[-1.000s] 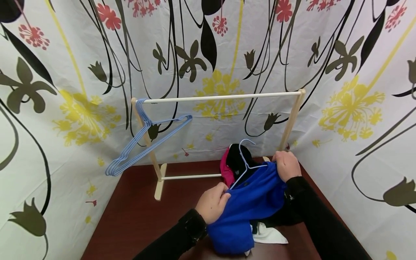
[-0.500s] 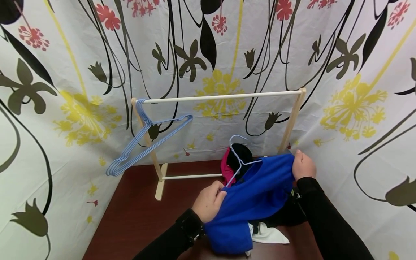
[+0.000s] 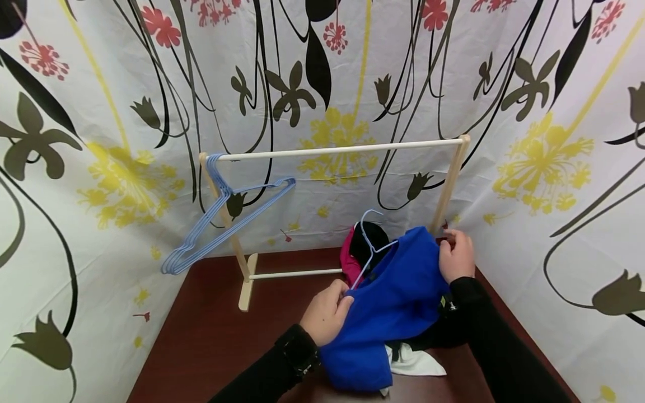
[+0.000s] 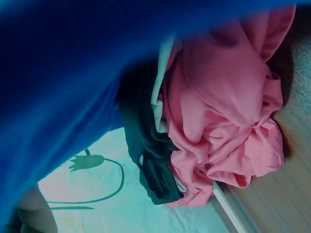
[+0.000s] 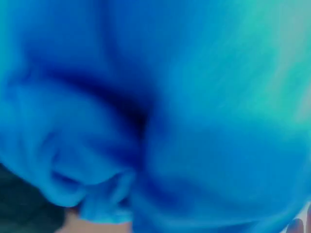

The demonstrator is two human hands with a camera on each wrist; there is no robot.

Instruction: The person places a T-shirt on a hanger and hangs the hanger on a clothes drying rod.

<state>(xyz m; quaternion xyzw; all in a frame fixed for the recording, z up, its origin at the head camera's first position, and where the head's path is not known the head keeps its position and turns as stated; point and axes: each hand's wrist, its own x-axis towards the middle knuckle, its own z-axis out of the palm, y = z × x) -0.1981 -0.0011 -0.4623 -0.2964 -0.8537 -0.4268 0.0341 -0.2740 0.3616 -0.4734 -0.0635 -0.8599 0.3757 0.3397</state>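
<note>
A blue garment (image 3: 393, 308) is draped over a light-blue wire hanger (image 3: 372, 242) above the brown table (image 3: 211, 341). My left hand (image 3: 327, 313) grips the garment's left shoulder where the hanger's arm ends. My right hand (image 3: 456, 257) holds the garment's right shoulder, close to the rack's right post (image 3: 450, 179). The left wrist view shows the blue cloth (image 4: 58, 87) over a crumpled pink garment (image 4: 228, 116) and a dark one (image 4: 150, 160). Blurred blue cloth (image 5: 155, 116) fills the right wrist view.
A wooden clothes rack (image 3: 342, 150) stands at the back of the table, with several blue wire hangers (image 3: 221, 218) bunched at its left end. Pink (image 3: 349, 260), black (image 3: 370, 238) and white (image 3: 415, 364) garments lie under the blue one. Floral curtains (image 3: 101, 168) enclose the table.
My right hand has moved from the garment's middle out to its right shoulder, pulling the cloth across the hanger, then dropped slightly. The left hand has kept its grip.
</note>
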